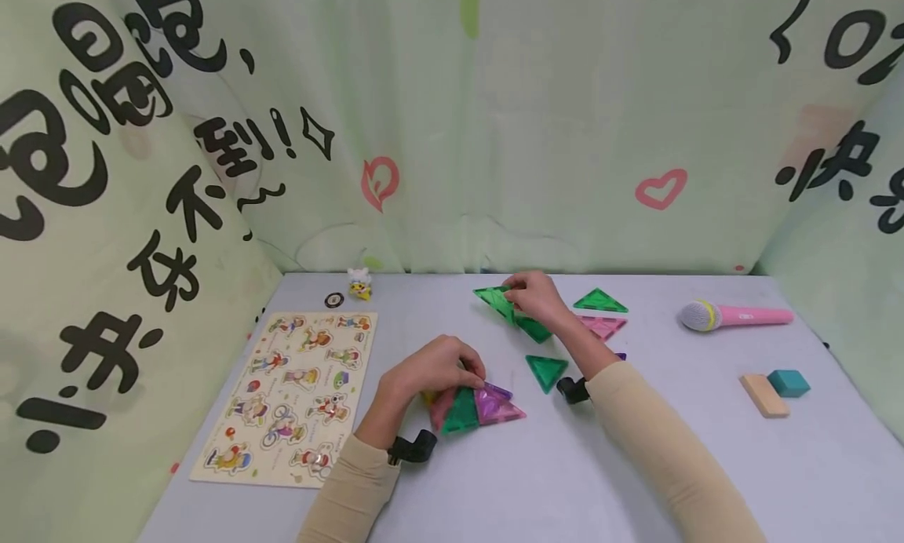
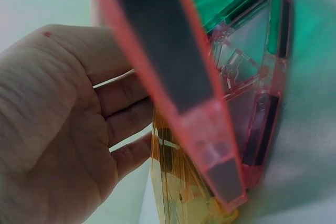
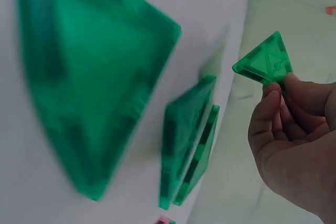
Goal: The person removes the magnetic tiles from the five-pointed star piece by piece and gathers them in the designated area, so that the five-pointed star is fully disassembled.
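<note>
My left hand (image 1: 438, 366) grips the top of a built shape of translucent magnetic tiles. The shape has a green tile (image 1: 461, 413), a purple tile (image 1: 493, 406), a pink-red tile (image 2: 231, 145) and a yellow tile (image 2: 176, 187). In the left wrist view the near pink-red tile hides part of the fingers. Farther back, my right hand (image 1: 537, 296) pinches a small green triangle tile (image 3: 270, 59) between thumb and fingers, raised off the table. Below it lies another green tile (image 1: 534, 329); a green triangle (image 1: 546, 372) lies nearer, by the right wrist.
Right of the right hand lie a green triangle (image 1: 600, 300) and a pink tile (image 1: 600, 325). A picture puzzle board (image 1: 282, 398) lies at left, with a small figurine (image 1: 360, 284) and round disc (image 1: 334, 300) behind. A pink microphone (image 1: 749, 316) and two blocks (image 1: 765, 395) are at right.
</note>
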The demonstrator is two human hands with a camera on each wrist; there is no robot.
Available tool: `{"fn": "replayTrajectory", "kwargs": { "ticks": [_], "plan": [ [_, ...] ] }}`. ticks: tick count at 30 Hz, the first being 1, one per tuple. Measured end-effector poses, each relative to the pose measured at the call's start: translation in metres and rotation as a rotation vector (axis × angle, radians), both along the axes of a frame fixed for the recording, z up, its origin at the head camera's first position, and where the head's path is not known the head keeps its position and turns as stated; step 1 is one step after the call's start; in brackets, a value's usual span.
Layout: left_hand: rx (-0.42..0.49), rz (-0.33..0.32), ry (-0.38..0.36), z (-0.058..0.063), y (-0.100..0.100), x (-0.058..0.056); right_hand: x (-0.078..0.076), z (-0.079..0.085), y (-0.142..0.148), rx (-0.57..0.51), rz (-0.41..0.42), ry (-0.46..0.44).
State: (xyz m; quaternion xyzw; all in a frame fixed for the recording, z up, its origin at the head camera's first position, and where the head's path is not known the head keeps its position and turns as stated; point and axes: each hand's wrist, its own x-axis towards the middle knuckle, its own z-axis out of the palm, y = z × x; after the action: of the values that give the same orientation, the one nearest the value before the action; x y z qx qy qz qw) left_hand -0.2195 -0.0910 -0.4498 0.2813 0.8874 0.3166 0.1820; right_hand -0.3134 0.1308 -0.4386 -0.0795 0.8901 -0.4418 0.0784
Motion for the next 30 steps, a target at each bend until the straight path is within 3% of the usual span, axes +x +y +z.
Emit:
{"fn": "replayTrajectory", "kwargs": {
  "ticks": [3,7,16,21,25,30],
  "plan": [
    [-0.010,0.005,0.009,0.001,-0.002,0.000,-0.015,0.000,-0.006,0.067,0.053,0.043],
    [-0.013,0.010,0.008,-0.001,-0.002,0.000,-0.027,0.000,-0.011,0.101,0.088,0.035],
    [0.004,0.009,0.005,-0.004,0.002,-0.001,-0.036,-0.007,-0.016,0.118,0.058,0.051],
    [0.001,0.005,0.000,-0.004,0.006,0.000,-0.037,-0.007,-0.012,0.096,0.031,0.073],
    [-0.016,0.018,0.007,-0.003,0.006,-0.001,-0.034,-0.004,-0.007,0.069,0.054,0.125],
    [-0.023,0.036,0.013,-0.003,0.004,-0.003,-0.018,0.000,-0.002,0.019,0.095,0.119]
  ]
}}
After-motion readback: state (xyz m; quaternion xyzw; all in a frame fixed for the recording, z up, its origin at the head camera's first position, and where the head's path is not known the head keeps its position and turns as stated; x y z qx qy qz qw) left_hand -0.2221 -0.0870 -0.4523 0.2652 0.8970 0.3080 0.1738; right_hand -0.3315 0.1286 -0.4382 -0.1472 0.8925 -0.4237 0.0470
